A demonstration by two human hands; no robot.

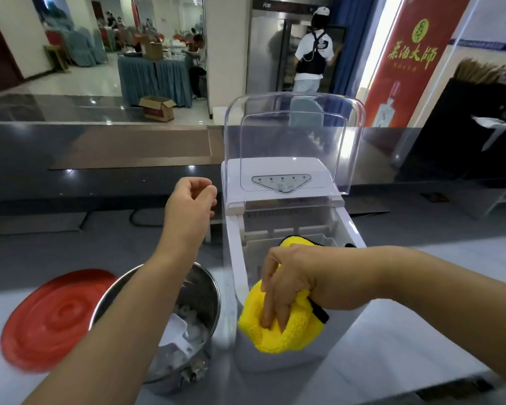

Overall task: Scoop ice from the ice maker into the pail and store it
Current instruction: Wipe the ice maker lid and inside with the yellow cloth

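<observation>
One clear lid (292,133) stands raised on the white plastic ice maker (352,226), where the right hand (287,285) grips a fluffy yellow cloth (275,337) on the near rim. The left hand (192,200) hangs loosely curled to its left, holding nothing. Just left and nearer, the round steel pail (211,290) holds ice (193,325) and a white scoop (174,331).
</observation>
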